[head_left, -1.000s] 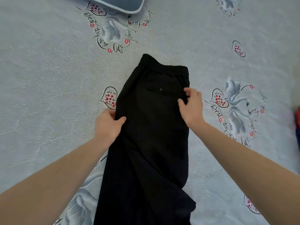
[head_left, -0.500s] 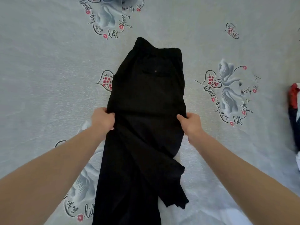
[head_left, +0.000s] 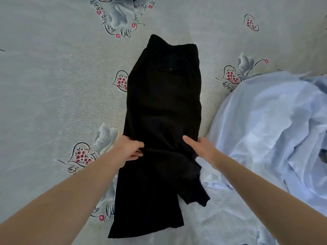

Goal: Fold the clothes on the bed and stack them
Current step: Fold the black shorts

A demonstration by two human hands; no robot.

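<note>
Black trousers (head_left: 164, 103) lie lengthwise on the bed, folded leg over leg, waistband at the far end and hems near me. My left hand (head_left: 128, 149) pinches the left edge about halfway down the legs, thumb on top of the fabric. My right hand (head_left: 201, 147) grips the right edge at the same height, thumb pressing on the cloth and fingers tucked under it. The upper leg's hem (head_left: 196, 197) sticks out to the right near the bottom.
A crumpled light blue garment (head_left: 270, 129) lies on the right, touching the trousers' lower right side. The bedsheet (head_left: 53, 85) is pale grey with swan and heart prints, spreading wide to the left and beyond the waistband.
Both hands slid down the trousers from near the waistband to the middle of the legs. The view dropped nearer, bringing the light blue garment into sight on the right.
</note>
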